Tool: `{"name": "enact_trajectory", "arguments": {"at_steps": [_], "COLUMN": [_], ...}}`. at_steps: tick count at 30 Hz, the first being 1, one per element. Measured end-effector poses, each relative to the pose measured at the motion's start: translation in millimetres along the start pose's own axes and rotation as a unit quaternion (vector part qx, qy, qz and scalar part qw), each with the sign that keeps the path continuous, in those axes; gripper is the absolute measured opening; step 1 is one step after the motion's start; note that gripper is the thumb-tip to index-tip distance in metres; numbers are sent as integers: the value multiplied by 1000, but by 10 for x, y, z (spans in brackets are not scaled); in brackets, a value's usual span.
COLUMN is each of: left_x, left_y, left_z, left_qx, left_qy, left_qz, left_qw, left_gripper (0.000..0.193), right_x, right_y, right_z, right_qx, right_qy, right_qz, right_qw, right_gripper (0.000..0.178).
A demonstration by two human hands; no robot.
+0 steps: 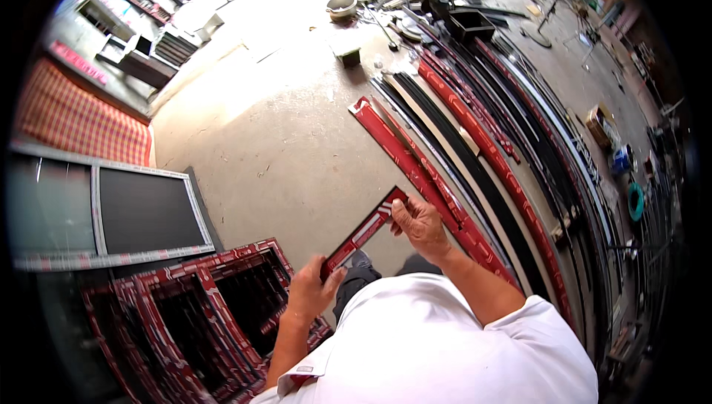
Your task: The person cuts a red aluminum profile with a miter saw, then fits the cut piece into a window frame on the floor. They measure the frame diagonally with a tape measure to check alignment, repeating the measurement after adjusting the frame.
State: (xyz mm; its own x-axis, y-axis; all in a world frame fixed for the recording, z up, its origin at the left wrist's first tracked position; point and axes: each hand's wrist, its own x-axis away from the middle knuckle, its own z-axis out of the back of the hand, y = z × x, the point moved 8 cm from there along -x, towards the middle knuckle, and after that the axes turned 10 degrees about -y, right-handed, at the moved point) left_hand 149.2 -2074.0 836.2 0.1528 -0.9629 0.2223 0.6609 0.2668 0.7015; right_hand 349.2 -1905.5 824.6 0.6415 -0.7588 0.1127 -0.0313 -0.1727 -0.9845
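Observation:
A short length of frame profile [362,235], dark along its edge and covered in red film with white marks, slants across in front of my body. My left hand [314,287] is closed round its lower left end. At the upper right end, my right hand [420,227] grips it, thumb on the red face. The piece is held in the air above the concrete floor, over my feet. Fingers behind the profile are partly hidden.
Long red and black profiles [475,144] lie on the floor to my right. Red-wrapped window frames [200,307] stand stacked at lower left, beside a glazed panel [148,211]. A dark green container [347,57] and a round pot [341,8] sit farther ahead.

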Motion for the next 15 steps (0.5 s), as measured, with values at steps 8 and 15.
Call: {"name": "enact_trajectory", "arguments": {"at_steps": [8,15], "left_x": [-2269,-4144], "left_y": [-233,-692], "left_z": [1384,2280], "left_qx": [-58,-14], "left_qy": [-21,4], "left_qz": [-78,-43], "left_qw": [995,999], "left_gripper": [35,32], "right_x": [-2063,-4330], "right_y": [-557,-935], "right_z": [117,295], "right_qx": [-65,-33], "right_qy": [67,12], "right_qz": [45,94], "right_qw": [995,995], "right_gripper": [38,33]}}
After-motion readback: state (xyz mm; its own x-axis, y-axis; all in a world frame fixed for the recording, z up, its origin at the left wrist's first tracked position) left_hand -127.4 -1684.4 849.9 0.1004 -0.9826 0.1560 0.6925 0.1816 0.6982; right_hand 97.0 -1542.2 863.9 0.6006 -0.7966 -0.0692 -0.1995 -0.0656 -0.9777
